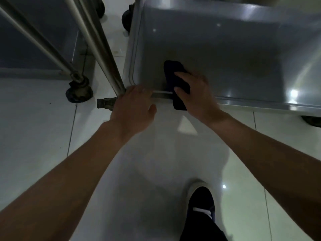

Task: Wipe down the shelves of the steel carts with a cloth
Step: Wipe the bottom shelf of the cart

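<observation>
Pressing the dark cloth (175,80) flat near the shelf (225,54)'s front-left corner, the right hand (196,93) lets one end drape over the front edge; it could slide off. The left hand (133,105) seems clamped on that corner, though blur obscures it.

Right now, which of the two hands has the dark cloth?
The right hand presses the dark cloth on the near edge of the steel shelf. The left hand has no cloth; it grips the shelf's corner by the upright post.
</observation>
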The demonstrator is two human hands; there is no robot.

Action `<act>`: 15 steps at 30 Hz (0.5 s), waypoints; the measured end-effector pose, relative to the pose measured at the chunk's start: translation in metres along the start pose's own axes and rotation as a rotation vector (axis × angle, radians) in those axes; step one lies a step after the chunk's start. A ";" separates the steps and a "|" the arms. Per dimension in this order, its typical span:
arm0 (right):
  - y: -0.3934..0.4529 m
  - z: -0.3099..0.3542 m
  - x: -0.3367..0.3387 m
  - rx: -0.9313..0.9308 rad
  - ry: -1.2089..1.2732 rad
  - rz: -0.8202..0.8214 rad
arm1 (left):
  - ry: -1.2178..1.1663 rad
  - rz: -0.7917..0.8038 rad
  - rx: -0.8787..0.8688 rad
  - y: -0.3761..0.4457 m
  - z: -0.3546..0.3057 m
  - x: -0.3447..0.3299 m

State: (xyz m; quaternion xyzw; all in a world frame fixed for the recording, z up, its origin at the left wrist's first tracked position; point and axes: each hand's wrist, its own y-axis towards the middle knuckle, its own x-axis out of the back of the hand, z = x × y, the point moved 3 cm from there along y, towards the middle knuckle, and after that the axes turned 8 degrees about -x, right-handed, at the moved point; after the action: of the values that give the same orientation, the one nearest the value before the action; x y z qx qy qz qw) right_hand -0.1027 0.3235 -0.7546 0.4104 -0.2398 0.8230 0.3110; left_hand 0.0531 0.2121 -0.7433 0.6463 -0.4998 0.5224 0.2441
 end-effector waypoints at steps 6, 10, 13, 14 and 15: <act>0.027 0.003 -0.032 0.011 -0.129 -0.069 | 0.066 -0.027 -0.016 0.012 0.011 -0.021; 0.021 -0.002 -0.039 0.120 -0.248 -0.161 | 0.101 -0.042 -0.020 0.010 0.015 -0.024; 0.015 -0.007 -0.046 0.161 -0.283 -0.117 | 0.122 -0.072 0.011 0.005 0.019 -0.026; 0.015 -0.008 -0.049 0.156 -0.296 -0.113 | 0.118 -0.086 0.020 0.003 0.020 -0.028; 0.015 -0.008 -0.051 0.149 -0.306 -0.116 | 0.108 -0.105 0.026 0.002 0.020 -0.030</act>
State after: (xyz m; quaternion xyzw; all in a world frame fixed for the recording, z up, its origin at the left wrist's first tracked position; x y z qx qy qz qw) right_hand -0.0935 0.3023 -0.8030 0.5658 -0.1985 0.7472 0.2864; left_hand 0.0617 0.2059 -0.7777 0.6454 -0.4446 0.5496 0.2894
